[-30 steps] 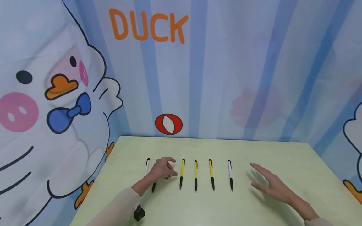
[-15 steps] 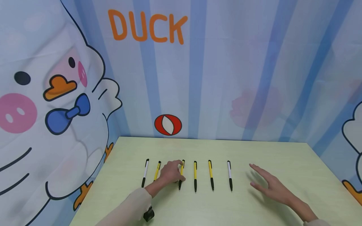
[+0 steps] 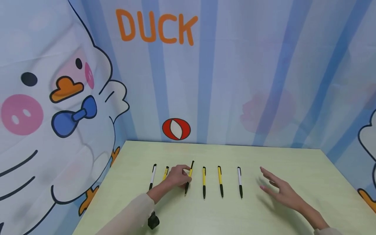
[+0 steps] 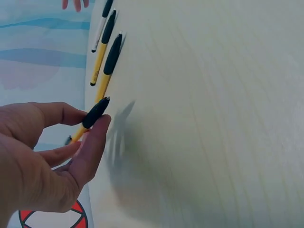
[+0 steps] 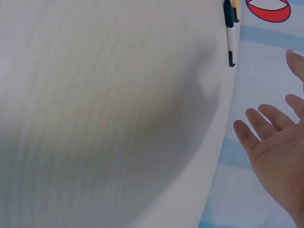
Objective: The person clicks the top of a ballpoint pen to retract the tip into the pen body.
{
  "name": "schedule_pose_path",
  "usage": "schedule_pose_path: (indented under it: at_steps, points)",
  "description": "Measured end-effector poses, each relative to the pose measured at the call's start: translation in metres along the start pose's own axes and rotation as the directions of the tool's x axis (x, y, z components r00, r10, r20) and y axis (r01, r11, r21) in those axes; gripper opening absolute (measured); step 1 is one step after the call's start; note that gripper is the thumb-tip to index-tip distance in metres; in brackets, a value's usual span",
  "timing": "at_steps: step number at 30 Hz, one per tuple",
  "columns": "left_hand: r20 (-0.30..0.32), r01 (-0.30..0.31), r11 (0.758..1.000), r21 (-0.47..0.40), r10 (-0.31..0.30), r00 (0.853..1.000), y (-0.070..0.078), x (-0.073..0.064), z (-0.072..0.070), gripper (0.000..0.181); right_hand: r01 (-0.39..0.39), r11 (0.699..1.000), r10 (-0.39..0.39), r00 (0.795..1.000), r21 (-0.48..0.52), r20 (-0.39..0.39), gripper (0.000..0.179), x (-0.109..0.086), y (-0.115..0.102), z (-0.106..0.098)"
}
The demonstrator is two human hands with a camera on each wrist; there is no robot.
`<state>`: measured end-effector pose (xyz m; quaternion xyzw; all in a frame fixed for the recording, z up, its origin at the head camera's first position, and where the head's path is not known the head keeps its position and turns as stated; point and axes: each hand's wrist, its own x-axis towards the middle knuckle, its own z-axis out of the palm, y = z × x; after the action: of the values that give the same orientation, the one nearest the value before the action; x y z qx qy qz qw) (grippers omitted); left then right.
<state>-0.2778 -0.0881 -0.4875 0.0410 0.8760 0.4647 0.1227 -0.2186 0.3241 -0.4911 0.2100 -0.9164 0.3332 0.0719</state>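
Observation:
My left hand (image 3: 175,177) pinches a yellow pen (image 3: 191,172) with a black grip between thumb and fingers. In the left wrist view this pen (image 4: 96,113) is raised off the table, its tip apart from its shadow. On the left of it lie a white pen (image 3: 153,175) and a yellow pen (image 3: 165,172) partly behind the hand. To its right are two more yellow pens (image 3: 204,181) (image 3: 220,181) and a white pen (image 3: 240,182). My right hand (image 3: 283,193) hovers over the right side of the table, holding nothing, fingers extended.
The pale wooden table (image 3: 252,217) ends at a blue striped backdrop (image 3: 229,98) printed with a duck and the word DUCK. A small black device (image 3: 153,221) hangs beneath the left wrist. The pens lie in a spaced row.
My left hand has moved right, from the second pen to the third, and has taken hold of it and lifted it slightly. The right hand stays almost where it was.

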Motion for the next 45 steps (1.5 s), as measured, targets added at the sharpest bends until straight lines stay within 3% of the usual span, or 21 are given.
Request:
schedule_pose_path:
  at_steps: [6, 10, 15, 21, 25, 30, 34, 45]
  points:
    - [0.065, -0.006, 0.968, -0.251, 0.023, 0.998, 0.009, -0.007, 0.000, 0.059, 0.016, 0.979, -0.023, 0.999, 0.203, 0.029, 0.060, 0.005, -0.007, 0.009]
    - [0.106, -0.008, 0.936, -0.353, 0.049, 0.993, 0.019, -0.012, 0.004, 0.067, 0.032, 0.946, -0.045, 0.998, 0.322, 0.034, 0.058, 0.015, -0.016, 0.018]
    - [0.147, -0.012, 0.896, -0.443, 0.086, 0.985, 0.032, -0.020, 0.012, 0.067, -0.001, 0.930, -0.020, 0.998, 0.367, 0.052, 0.058, 0.037, -0.032, 0.030]
    - [0.146, -0.021, 0.880, -0.475, 0.103, 0.984, 0.043, -0.026, 0.022, 0.066, 0.046, 0.936, -0.078, 0.994, 0.348, 0.077, 0.071, 0.067, -0.053, 0.044]
    - [0.160, -0.024, 0.863, -0.505, 0.121, 0.980, 0.049, -0.027, 0.028, 0.071, 0.096, 0.918, -0.140, 0.986, 0.384, 0.088, 0.089, 0.077, -0.066, 0.050]
    - [0.167, -0.063, 0.834, -0.549, 0.183, 0.969, 0.052, -0.029, 0.031, 0.075, 0.128, 0.893, -0.204, 0.969, 0.432, 0.135, 0.103, 0.081, -0.082, 0.058]
    - [0.169, -0.093, 0.821, -0.563, 0.224, 0.960, 0.052, -0.030, 0.031, 0.073, 0.122, 0.884, -0.212, 0.965, 0.450, 0.154, 0.106, 0.082, -0.088, 0.063]
    - [0.165, -0.075, 0.801, -0.594, 0.212, 0.963, 0.047, -0.032, 0.036, 0.069, 0.133, 0.891, -0.218, 0.964, 0.434, 0.153, 0.109, 0.081, -0.090, 0.075]
